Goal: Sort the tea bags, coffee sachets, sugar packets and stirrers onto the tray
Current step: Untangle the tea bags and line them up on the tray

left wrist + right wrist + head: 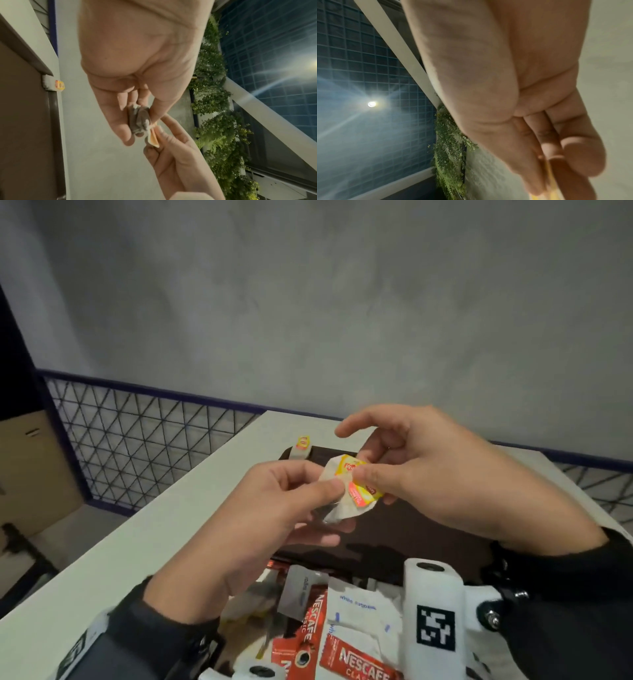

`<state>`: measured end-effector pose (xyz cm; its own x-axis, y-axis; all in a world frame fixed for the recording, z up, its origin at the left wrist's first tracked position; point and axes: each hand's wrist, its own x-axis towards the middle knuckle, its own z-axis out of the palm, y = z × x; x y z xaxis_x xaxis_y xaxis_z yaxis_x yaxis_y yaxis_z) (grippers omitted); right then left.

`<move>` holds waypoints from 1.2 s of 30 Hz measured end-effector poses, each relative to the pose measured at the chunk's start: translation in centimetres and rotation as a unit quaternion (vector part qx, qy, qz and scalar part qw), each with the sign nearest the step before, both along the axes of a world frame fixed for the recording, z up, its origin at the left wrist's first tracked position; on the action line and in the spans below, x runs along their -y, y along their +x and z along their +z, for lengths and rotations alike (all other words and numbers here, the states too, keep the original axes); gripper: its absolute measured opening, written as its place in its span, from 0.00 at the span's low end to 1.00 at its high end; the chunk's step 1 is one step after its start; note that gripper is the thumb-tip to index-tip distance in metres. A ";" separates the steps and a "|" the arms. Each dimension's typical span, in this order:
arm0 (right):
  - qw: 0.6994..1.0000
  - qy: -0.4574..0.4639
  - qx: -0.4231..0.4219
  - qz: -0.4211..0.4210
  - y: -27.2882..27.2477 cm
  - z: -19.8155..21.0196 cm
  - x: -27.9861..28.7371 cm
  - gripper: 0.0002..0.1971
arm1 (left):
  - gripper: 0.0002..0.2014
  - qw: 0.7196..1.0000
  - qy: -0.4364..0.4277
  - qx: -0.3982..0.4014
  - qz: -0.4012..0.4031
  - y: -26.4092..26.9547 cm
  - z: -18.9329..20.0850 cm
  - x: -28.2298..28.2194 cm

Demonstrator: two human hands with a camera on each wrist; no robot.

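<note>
tea bag is up over the tray, pinched by the left hand. right hand pinches its yellow tag. it looks light, soft and easy to rip, so hold the paper edge gently.

Head view: even, soft indoor light is recorded, with faint shadows only; straight edges are bowed toward the frame borders, and slight blur is noted throughout. Left wrist view: a ceiling lamp at the right edge is flared into long streaks; the left hand is warmly lit and soft in focus. Right wrist view: a second star-shaped flare is recorded; the right hand is heavily blurred, and noise is seen in the dark areas.
</note>
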<state>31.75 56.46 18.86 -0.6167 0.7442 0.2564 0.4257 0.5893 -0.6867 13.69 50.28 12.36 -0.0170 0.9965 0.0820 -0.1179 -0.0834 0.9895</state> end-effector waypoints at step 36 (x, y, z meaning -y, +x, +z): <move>0.972 -0.108 -0.183 0.096 -2.1 -0.3 0.4 0.10 | 0.12 0.981 0.050 0.148 0.116 -1.4 -1.1 0.4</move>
